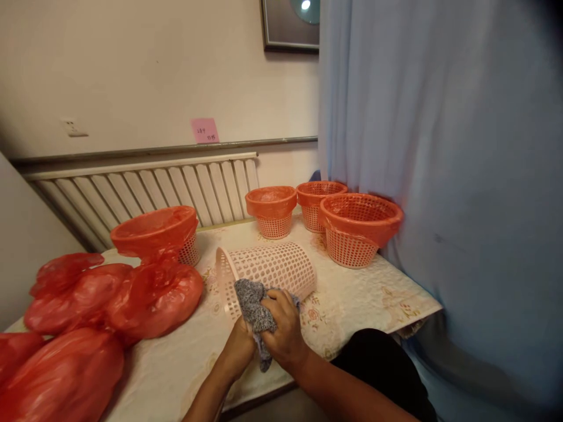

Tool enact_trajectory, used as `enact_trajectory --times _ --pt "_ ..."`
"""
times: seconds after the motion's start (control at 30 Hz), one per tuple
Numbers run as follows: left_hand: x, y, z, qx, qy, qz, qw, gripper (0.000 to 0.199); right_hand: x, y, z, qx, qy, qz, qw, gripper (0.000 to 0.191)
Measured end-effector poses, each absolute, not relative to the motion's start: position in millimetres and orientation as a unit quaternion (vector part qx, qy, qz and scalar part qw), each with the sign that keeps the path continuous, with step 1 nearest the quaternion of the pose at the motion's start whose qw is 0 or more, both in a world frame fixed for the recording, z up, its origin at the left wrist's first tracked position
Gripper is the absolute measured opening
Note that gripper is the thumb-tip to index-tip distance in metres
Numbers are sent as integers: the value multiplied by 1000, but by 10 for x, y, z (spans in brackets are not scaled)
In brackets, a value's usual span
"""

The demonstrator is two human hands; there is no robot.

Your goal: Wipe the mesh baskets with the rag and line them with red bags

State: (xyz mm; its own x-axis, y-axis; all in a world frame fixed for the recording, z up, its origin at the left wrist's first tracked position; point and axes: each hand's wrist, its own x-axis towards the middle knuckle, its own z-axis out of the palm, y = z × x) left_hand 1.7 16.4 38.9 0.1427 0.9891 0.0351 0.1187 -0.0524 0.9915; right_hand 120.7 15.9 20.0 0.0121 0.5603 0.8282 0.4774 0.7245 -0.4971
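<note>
A pale pink perforated plastic wastebasket (277,264) lies on its side on the table, its open mouth facing left. My right hand (284,331) is closed around a grey fuzzy cloth (255,305) and presses it against the near side of the basket by the rim. Just left of it, my left hand (241,347) is closed at the lower edge of the basket's rim; its fingertips are hidden behind the cloth and the rim. One end of the cloth hangs down between both hands.
Three similar baskets lined with red bags, including a nearer one (352,246), stand at the back right. Another lined basket (189,249) stands left, beside several puffed red plastic bags (153,299). A floral cloth covers the table (365,299); a blue curtain (461,176) hangs at right.
</note>
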Motion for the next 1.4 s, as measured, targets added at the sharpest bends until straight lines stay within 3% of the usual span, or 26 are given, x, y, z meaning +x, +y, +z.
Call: enact_trajectory --times 0.13,0.4,0.53,0.7,1.03,1.27,1.4 --pt "36 92 241 616 480 432 450 13 1225 269 293 -403 -688 -5 604 43" --pt "36 -20 90 669 482 363 434 34 1823 914 366 -591 -611 -50 523 27" --pt "20 -28 149 658 494 357 442 39 2155 1150 245 -659 -513 -60 547 26" --pt "-46 7 114 640 480 379 466 38 2307 1190 72 -713 -374 17 594 21" --pt "-104 169 402 535 480 499 484 43 1768 957 -245 -662 -446 86 596 17" --pt "-209 261 612 422 446 596 518 48 1431 824 -227 -578 -543 137 594 27" --pt "-242 307 666 457 448 580 504 51 1416 763 -162 -567 -569 130 582 26"
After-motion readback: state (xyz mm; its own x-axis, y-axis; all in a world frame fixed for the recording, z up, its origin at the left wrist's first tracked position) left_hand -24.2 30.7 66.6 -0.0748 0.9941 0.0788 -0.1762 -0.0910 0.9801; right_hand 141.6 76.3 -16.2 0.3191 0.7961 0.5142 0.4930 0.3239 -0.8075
